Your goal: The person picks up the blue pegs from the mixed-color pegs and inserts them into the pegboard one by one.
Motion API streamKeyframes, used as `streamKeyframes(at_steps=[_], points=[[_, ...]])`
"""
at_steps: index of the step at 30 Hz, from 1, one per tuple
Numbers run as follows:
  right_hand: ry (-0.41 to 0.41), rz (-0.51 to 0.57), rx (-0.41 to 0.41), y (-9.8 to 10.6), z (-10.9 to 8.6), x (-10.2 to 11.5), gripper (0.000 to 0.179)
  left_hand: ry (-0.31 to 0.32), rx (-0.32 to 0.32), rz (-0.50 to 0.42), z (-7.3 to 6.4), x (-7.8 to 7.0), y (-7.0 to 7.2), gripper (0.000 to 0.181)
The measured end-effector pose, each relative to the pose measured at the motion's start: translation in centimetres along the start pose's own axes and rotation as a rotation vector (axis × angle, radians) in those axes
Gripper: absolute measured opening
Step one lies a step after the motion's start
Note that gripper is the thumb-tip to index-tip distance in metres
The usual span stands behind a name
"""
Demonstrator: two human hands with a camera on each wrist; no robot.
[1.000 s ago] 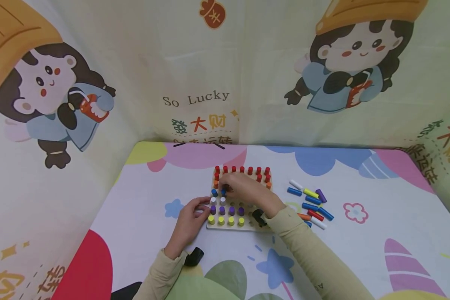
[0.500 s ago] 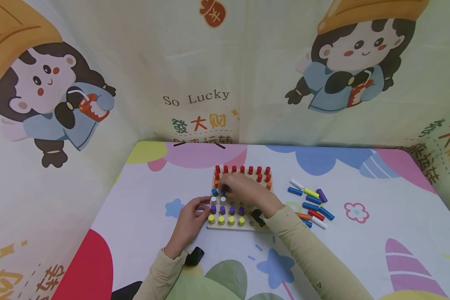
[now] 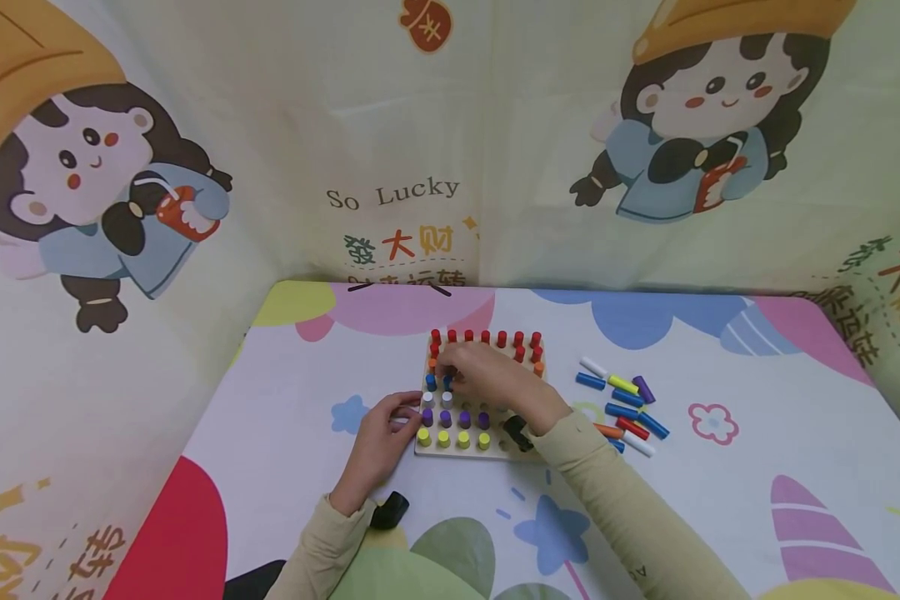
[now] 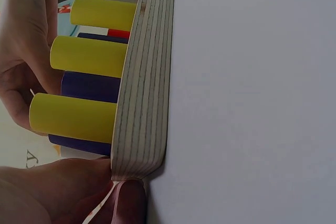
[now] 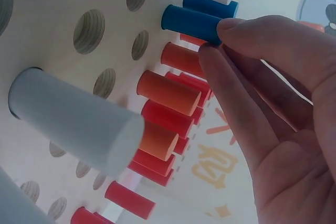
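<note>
On the table stands a wooden pegboard (image 3: pixel 457 453) with rows of upright coloured pegs. My right hand (image 3: pixel 487 375) reaches over its middle. Thumb and index finger pinch the top of a blue peg (image 5: pixel 189 23), whose lower end meets the board at a hole. Beside it stands another blue peg (image 3: pixel 431 382). Orange pegs (image 5: pixel 169 93) and red pegs lie just beyond in the right wrist view. My left hand (image 3: pixel 378 429) holds the board's left edge, thumb and finger at the near corner in the left wrist view. White pegs (image 3: pixel 447 400), purple pegs (image 3: pixel 446 418) and yellow pegs (image 4: pixel 73 116) fill nearer rows.
Right of the board lies a loose pile of pegs, among them blue pegs (image 3: pixel 625 412), a yellow peg (image 3: pixel 622 385), a purple peg (image 3: pixel 643 389) and a red peg (image 3: pixel 633 428). A patterned cloth (image 3: pixel 720 500) covers the table. Bare holes (image 5: pixel 89 31) show in the board.
Both hands stay nearly where they were, the right on the blue peg and the left at the board's edge. The head view has shifted very slightly.
</note>
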State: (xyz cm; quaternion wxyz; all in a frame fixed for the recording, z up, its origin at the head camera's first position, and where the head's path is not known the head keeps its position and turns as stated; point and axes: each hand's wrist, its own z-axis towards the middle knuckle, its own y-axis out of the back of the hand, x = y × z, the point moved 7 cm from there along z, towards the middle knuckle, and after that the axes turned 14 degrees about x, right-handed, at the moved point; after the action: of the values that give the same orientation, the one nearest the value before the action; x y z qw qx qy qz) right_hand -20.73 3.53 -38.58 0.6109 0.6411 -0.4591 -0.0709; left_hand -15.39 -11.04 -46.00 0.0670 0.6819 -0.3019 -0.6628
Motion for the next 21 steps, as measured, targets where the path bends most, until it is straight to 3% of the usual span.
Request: streamKeyframes(at_steps=[8,21], points=[[-0.013,-0.019,0.018,0.2,-0.4,-0.1,0.022,0.012,0.002,-0.001,0.0,-0.1,0.0,0.035],[-0.027,-0.016,-0.023,0.8,-2.1,-0.8,0.023,0.027,0.004,0.005,0.1,0.1,0.1,0.035]])
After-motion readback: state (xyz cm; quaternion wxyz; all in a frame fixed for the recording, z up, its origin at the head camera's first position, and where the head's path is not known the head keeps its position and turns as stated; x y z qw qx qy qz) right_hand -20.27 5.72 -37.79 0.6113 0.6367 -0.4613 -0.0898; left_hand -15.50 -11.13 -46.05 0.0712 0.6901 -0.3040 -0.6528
